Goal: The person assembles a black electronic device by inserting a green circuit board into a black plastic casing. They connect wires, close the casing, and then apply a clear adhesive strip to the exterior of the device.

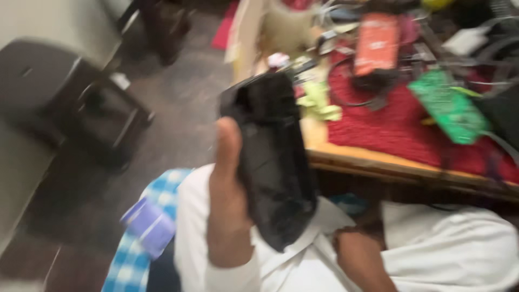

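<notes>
My left hand (227, 200) is raised in front of me, thumb pointing up, and grips a black, flat, slightly crumpled object (273, 162) by its left side. The object stands nearly upright over my lap, its top reaching the near left corner of the wooden table (378, 162). My right forearm (359, 262) comes up from the bottom. Its hand disappears into the shadow below the table edge, beside the black object's lower end, so its fingers are not visible. White clothing (443, 249) covers my lap. The whole view is motion-blurred.
On the table lie a red mat (389, 121), a green circuit board (448, 105), an orange-red box (377, 43), a yellow-green cloth (319, 103) and tangled cables. A dark stool (81, 103) stands on the floor at left. A blue checked cloth (130, 254) and a purple item (151, 224) lie by my left side.
</notes>
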